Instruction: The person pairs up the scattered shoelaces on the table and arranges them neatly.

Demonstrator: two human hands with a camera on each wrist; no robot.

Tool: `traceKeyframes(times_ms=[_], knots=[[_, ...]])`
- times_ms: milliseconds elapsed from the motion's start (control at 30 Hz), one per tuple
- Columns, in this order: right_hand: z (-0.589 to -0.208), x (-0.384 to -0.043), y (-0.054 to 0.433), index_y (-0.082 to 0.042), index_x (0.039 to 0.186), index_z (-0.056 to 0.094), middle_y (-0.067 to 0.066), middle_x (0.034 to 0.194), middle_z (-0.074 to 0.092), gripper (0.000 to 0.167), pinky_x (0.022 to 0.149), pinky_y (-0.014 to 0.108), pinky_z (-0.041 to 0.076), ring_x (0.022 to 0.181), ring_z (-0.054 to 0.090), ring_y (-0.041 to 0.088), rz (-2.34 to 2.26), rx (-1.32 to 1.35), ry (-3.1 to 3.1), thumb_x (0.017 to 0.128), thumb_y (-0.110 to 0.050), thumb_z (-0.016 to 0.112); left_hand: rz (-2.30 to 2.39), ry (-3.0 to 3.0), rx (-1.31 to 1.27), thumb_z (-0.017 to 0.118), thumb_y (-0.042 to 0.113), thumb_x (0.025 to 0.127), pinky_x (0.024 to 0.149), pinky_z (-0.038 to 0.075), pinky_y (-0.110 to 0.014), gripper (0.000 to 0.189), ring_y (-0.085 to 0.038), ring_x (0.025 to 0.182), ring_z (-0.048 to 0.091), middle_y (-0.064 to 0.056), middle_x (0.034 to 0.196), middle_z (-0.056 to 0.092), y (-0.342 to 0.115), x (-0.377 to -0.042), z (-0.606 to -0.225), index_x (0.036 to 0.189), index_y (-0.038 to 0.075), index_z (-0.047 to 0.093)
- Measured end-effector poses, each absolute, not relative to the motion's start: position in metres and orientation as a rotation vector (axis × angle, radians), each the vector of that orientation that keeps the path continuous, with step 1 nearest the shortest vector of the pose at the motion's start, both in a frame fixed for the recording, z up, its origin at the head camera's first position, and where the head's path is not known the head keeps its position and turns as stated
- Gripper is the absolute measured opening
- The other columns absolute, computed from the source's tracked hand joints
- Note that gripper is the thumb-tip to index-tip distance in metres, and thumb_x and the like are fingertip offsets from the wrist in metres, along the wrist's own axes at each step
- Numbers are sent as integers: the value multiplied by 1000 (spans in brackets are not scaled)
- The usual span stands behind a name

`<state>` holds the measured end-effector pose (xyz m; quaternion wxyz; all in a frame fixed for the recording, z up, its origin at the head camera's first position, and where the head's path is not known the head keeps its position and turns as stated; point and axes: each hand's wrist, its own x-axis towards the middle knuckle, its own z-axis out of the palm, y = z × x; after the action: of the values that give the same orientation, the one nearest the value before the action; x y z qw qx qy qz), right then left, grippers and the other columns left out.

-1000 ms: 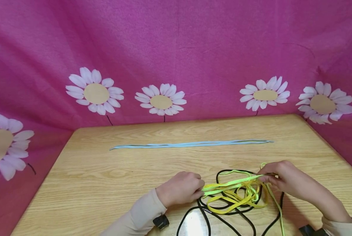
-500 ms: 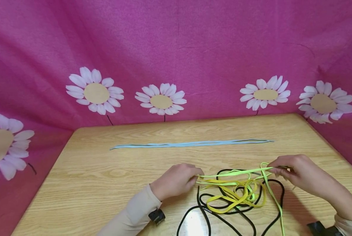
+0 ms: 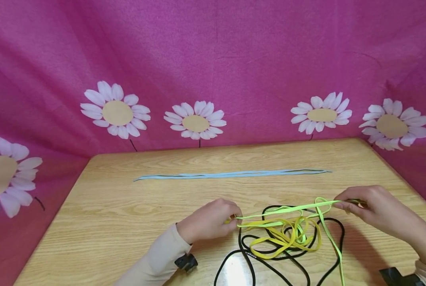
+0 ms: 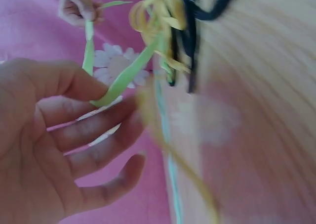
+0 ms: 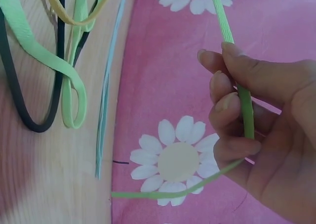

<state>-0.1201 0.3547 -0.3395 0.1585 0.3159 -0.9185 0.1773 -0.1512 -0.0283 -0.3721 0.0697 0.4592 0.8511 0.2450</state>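
A neon green shoelace (image 3: 291,209) runs taut between the two hands in the head view. My left hand (image 3: 213,220) pinches it between thumb and forefinger, the other fingers loosely spread in the left wrist view. My right hand (image 5: 266,115) grips the same lace with thumb and curled fingers, its free end trailing below. Under the stretched lace lies a tangle of a yellow shoelace (image 5: 74,22), more green lace and black cord (image 5: 38,129). A yellow strand hangs near my left fingertips, blurred in the left wrist view.
Light blue laces (image 3: 234,174) lie stretched side by side across the back of the wooden table (image 3: 127,214). A pink cloth (image 3: 255,59) with daisies hangs behind and beside the table. Black cord loops reach the front of the view.
My right hand has moved right and slightly away, drawing the green lace longer and tauter. My left hand has shifted a little left, still holding lace. The blue laces have not moved.
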Motion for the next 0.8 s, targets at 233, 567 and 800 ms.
traceKeyframes(times_ms=[233, 567, 800], knots=[[-336, -115, 359, -24, 83, 70, -26, 72, 54, 30, 53, 13, 33, 61, 41, -7, 533, 860, -2629, 70, 1, 80, 883, 2368, 1402, 57, 0, 92, 59, 34, -12, 14, -2, 61, 38, 8, 76, 55, -30, -145, -360, 85, 8, 65], [-333, -114, 372, -20, 84, 71, -26, 71, 53, 27, 52, 11, 34, 60, 43, -7, 559, 871, -2581, 70, 2, 80, 933, 2174, 1399, 48, -4, 95, 79, 46, -16, 20, 2, 83, 59, -1, 90, 69, -49, -146, -340, 95, 6, 66], [-328, -116, 377, -21, 83, 71, -26, 68, 53, 27, 53, 12, 33, 59, 44, -7, 520, 846, -2577, 71, 2, 79, 917, 2304, 1331, 50, 3, 99, 77, 49, -23, 17, -4, 81, 59, 3, 88, 67, -87, -152, -317, 106, 5, 66]])
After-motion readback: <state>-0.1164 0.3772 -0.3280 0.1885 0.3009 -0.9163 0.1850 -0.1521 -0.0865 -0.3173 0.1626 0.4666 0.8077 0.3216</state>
